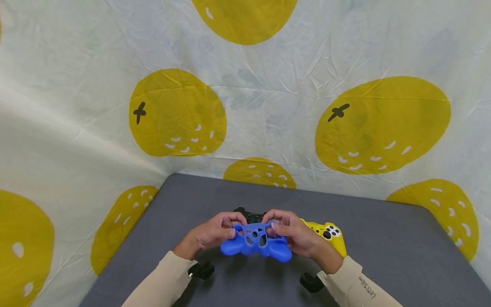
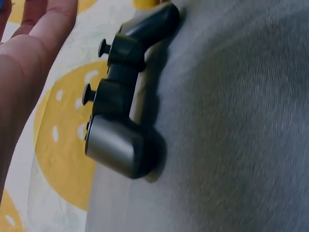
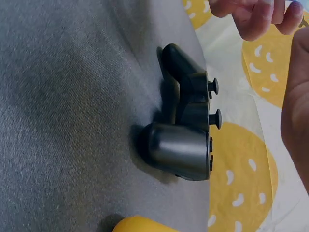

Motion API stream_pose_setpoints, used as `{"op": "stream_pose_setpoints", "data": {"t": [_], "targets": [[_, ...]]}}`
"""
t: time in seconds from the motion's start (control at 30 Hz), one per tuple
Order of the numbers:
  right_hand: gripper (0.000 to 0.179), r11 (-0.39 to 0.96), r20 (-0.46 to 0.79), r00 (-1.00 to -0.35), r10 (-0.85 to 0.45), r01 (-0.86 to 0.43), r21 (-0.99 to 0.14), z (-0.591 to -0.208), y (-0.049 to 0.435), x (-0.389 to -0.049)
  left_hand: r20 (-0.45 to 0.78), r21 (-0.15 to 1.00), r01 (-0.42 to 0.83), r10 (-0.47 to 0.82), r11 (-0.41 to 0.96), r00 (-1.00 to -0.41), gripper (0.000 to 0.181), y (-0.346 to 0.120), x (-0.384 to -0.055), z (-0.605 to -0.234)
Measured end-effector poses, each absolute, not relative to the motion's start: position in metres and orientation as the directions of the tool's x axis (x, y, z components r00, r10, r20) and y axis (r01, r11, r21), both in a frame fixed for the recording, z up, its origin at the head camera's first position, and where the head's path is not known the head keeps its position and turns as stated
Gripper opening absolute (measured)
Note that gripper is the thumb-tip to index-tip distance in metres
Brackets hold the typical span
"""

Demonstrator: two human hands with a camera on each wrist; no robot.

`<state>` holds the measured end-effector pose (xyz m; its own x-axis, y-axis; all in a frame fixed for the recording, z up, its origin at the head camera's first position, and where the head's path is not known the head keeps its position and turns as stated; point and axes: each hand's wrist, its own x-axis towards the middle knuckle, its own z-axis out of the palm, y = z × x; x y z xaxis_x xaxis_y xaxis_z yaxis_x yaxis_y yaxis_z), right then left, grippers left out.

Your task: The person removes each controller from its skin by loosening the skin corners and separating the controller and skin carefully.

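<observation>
Thumbs and curled fingers of both hands pinch one blue controller shell (image 1: pixel 255 247), the left hand (image 1: pixel 216 232) at its upper left corner, the right hand (image 1: pixel 289 232) at its upper right. From where I watch, the hands are drawn near each other, with only the shell's width between them, and I see the cut-outs in its middle. It is held up off the grey tabletop (image 1: pixel 207 196), its two rounded grips angled toward the wearer.

Just beyond the shell, I have the black controller (image 2: pixel 120 92) resting on the cloth, thumbsticks upward; the head view hides much of it behind the fingers. Close by the right hand, and partly covered by it, lies the yellow controller (image 1: pixel 337 244).

Each beige sleeve (image 1: pixel 161 277) ends beside a small black wrist camera (image 1: pixel 201 270), giving me a bulky edge low on either side. Outward, grey surface extends left and right of the forearms, more widely on the right. I read its far edge against the white curtain (image 1: pixel 268 115), printed with yellow fruit, which also bounds the left and right sides.
</observation>
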<state>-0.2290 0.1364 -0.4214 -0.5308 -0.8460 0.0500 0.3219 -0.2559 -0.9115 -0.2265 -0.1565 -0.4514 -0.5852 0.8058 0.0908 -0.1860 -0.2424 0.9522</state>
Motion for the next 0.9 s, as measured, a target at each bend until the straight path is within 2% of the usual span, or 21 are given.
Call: {"op": "stream_pose_setpoints", "data": {"t": [0.07, 0.2, 0.27, 0.37, 0.6, 0.9], "targets": [[0.023, -0.288, 0.092, -0.507, -0.857, 0.323, -0.902, -0.423, 0.137, -0.23, 0.101, 0.945, -0.194, 0.8, -0.263, -0.592, 0.029, -0.155, -0.225, -0.452], [0.032, -0.32, 0.152, -0.415, -0.897, 0.374, -0.871, -0.424, 0.139, -0.232, 0.117, 0.933, -0.196, 0.77, -0.302, -0.627, 0.015, -0.154, -0.222, -0.451], [0.038, -0.295, 0.137, -0.389, -0.911, 0.382, -0.876, -0.423, 0.14, -0.232, 0.125, 0.924, -0.198, 0.747, -0.328, -0.653, 0.011, -0.154, -0.222, -0.451], [0.039, -0.239, 0.09, -0.373, -0.923, 0.378, -0.894, -0.419, 0.14, -0.231, 0.125, 0.908, -0.215, 0.721, -0.36, -0.682, 0.016, -0.153, -0.221, -0.451], [0.023, -0.187, 0.056, -0.375, -0.925, 0.324, -0.927, -0.416, 0.14, -0.229, 0.016, 0.943, -0.207, 0.658, -0.26, -0.753, 0.021, -0.146, -0.218, -0.45], [0.028, -0.189, 0.086, -0.464, -0.882, 0.182, -0.965, -0.418, 0.142, -0.228, -0.039, 0.947, -0.217, 0.588, -0.236, -0.808, 0.026, -0.147, -0.216, -0.456]]}}
